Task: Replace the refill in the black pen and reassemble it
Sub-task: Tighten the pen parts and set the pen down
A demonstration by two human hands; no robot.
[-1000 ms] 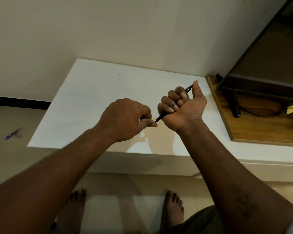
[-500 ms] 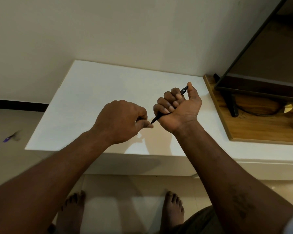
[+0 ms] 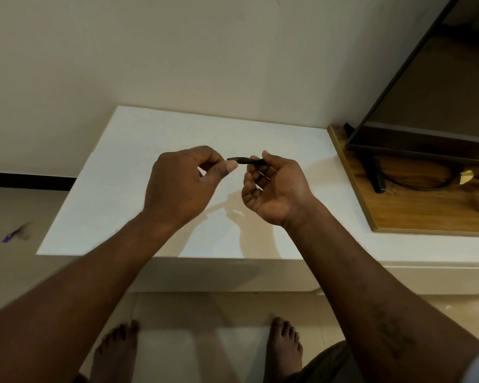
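The pen is held level above the white table, spanning the gap between the two hands. Its right end is pinched between the thumb and curled fingers of the right hand, whose palm is turned up and toward the camera; the remaining fingers are loosely bent below the pen, not touching it as far as can be seen. The left end of the pen is met by the left hand, seen from the back, with thumb and forefinger brought together at the tip; the thumb pad lies just under the pen's end. Whether that end is actually gripped or only touched cannot be told, since the forefinger hides the contact. The other left fingers are curled in toward the palm. Whether the pen is in one piece or partly unscrewed cannot be made out; only a short dark length is visible between the fingertips.

Shadows of both hands are cast on the table below the fingers. Well right of the right hand, a wooden board carries a screen on a dark stand with a cable. Far left of the left hand, a small purple object lies blurred on the floor. Two bare feet are seen below the forearms.
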